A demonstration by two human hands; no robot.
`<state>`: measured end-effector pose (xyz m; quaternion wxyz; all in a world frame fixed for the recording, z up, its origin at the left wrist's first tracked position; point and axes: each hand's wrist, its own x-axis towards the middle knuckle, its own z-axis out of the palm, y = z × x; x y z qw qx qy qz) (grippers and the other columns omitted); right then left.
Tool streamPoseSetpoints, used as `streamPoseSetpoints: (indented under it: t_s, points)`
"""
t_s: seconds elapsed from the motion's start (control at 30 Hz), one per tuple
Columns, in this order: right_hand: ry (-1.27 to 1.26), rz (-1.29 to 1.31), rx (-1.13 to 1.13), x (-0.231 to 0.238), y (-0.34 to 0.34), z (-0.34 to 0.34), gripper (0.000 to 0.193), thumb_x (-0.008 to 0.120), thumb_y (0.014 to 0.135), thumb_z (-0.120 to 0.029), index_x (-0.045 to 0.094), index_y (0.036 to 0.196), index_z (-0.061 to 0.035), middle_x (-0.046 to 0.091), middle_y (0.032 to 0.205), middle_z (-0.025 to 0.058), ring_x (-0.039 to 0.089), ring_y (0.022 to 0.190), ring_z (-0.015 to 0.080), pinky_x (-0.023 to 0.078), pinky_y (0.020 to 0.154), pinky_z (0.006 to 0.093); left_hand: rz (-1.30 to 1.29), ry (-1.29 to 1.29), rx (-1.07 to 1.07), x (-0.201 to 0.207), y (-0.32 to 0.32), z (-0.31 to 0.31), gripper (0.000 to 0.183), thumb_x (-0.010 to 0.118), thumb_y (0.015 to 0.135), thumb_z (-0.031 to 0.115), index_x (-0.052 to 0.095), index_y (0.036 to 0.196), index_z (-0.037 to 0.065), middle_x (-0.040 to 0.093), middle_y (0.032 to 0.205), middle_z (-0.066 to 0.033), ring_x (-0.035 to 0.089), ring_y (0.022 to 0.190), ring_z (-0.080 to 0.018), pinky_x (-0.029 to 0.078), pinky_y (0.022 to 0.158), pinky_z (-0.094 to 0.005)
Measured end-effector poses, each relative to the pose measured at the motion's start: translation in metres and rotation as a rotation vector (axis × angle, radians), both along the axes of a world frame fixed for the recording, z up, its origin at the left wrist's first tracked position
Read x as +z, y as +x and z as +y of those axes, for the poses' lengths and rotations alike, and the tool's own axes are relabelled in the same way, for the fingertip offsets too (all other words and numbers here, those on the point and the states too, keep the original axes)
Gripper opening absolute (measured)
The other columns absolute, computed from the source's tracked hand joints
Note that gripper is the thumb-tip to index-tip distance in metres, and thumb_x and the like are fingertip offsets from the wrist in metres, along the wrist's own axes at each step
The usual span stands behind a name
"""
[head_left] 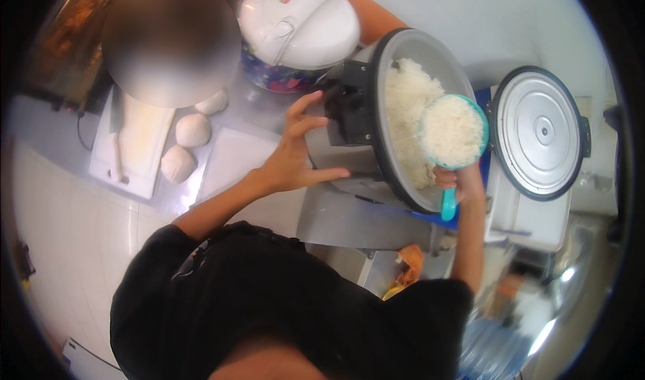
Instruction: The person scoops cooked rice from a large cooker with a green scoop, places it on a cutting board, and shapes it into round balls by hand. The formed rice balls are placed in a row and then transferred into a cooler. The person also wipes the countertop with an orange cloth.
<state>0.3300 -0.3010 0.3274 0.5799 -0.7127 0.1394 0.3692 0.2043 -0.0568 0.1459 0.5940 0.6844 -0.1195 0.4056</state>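
Note:
A large grey cooker pot (pixel 349 158) with a black rim leans toward me, white cooked rice (pixel 406 98) piled along its inner left side. My right hand (pixel 453 180) is closed around the handle of a turquoise scoop (pixel 449 204), held over the pot's right part. Heaped rice (pixel 453 130) fills the scoop's round bowl. At the pot's left side, my left hand (pixel 295 152) has its fingers and thumb spread, near the black side handle (pixel 349 105). Whether its fingertips touch the pot I cannot tell.
Right of the pot stands a round metal lid (pixel 531 111) with a black rim. A white-lidded container (pixel 302 24) with a flowered body is behind. On the left are pale round lumps (pixel 193 130) and a white cutting board (pixel 151 138) bearing a knife (pixel 115 155). A blurred disc hides the upper left.

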Motion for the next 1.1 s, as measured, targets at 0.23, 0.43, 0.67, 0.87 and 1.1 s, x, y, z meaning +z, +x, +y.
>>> streamPoseSetpoints:
  t_s: [0.23, 0.43, 0.67, 0.87, 1.1]
  points:
    - [0.525, 0.137, -0.035, -0.018, -0.088, 0.031, 0.048, 0.038, 0.099, -0.038, 0.047, 0.116, 0.0069, 0.049, 0.068, 0.0067, 0.036, 0.045, 0.0091, 0.029, 0.040, 0.0242, 0.982, 0.494, -0.126, -0.084, -0.153, 0.074, 0.058, 0.076, 0.077, 0.028, 0.047, 0.125, 0.012, 0.036, 0.139, -0.0181, 0.034, 0.133, -0.0330, 0.034, 0.103, -0.0542]
    - [0.595, 0.043, 0.158, -0.122, -0.146, 0.095, 0.059, 0.048, 0.096, -0.050, 0.040, 0.134, -0.0057, 0.056, 0.086, 0.0062, 0.042, 0.054, 0.0114, 0.035, 0.047, 0.0262, 1.221, 0.672, -0.016, -0.119, -0.245, 0.068, 0.076, 0.075, 0.076, 0.033, 0.039, 0.138, 0.010, 0.025, 0.151, -0.0148, 0.020, 0.142, -0.0337, 0.027, 0.107, -0.0551]
    - [-0.364, -0.782, 0.814, -0.270, -0.201, 0.127, 0.072, 0.080, 0.074, -0.023, 0.046, 0.137, -0.0138, 0.067, 0.103, 0.0083, 0.062, 0.079, 0.0186, 0.050, 0.076, 0.0312, 1.167, 0.821, 0.010, -0.125, -0.256, 0.063, 0.075, 0.076, 0.075, 0.029, 0.040, 0.139, 0.019, 0.022, 0.155, -0.0093, 0.020, 0.143, -0.0309, 0.027, 0.107, -0.0565]
    - [-0.029, -0.763, 0.427, -0.261, -0.190, 0.090, 0.068, 0.081, 0.074, -0.018, 0.050, 0.134, -0.0137, 0.065, 0.097, 0.0133, 0.062, 0.087, 0.0184, 0.050, 0.077, 0.0322, 0.983, 0.755, -0.124, -0.131, -0.261, 0.095, 0.050, 0.073, 0.076, 0.015, 0.056, 0.123, 0.018, 0.039, 0.147, -0.0084, 0.036, 0.136, -0.0285, 0.036, 0.101, -0.0511]
    - [-0.253, -0.396, -0.052, -0.257, -0.205, -0.021, 0.071, 0.080, 0.076, -0.023, 0.045, 0.136, -0.0111, 0.058, 0.117, 0.0098, 0.061, 0.090, 0.0190, 0.048, 0.062, 0.0246, 0.935, 0.544, -0.265, -0.132, -0.252, 0.127, 0.037, 0.065, 0.079, -0.002, 0.061, 0.115, 0.007, 0.054, 0.131, -0.0132, 0.052, 0.119, -0.0327, 0.044, 0.098, -0.0413]
